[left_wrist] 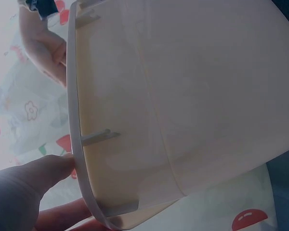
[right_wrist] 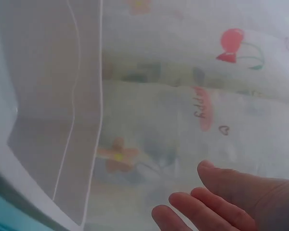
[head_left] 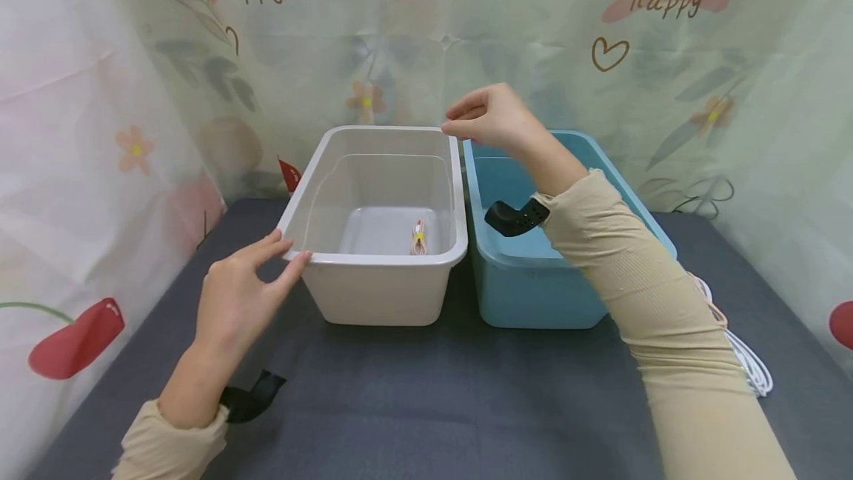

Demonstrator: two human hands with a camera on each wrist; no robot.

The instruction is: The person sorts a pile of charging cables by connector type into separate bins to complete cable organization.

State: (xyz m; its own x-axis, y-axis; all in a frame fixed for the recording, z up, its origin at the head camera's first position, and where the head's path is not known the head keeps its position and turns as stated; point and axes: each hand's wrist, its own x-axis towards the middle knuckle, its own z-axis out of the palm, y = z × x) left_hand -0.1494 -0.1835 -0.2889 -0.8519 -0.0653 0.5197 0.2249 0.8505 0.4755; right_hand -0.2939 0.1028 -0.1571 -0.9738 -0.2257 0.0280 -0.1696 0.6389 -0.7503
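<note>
A whitish plastic bin [head_left: 380,291] stands on the dark tabletop. At its near left corner my left hand [head_left: 240,287] holds the rim, thumb on the front edge and fingers along the left side. The left wrist view shows the thumb [left_wrist: 58,168] at the rim. A small cable bundle with a yellow tie [head_left: 418,238] lies on the bin's floor. My right hand [head_left: 493,118] hovers around the bin's far right corner, fingers loosely bent. In the right wrist view its thumb [right_wrist: 231,180] stands apart from the fingers, nothing visible between them.
Close on the right is a blue bin [head_left: 540,295], partly covered by my right forearm. White and pinkish cables [head_left: 749,361] lie beyond it, at the table's right. Patterned cloth [head_left: 440,35] hangs behind and on both sides. Dark cloth [head_left: 426,406] covers the table.
</note>
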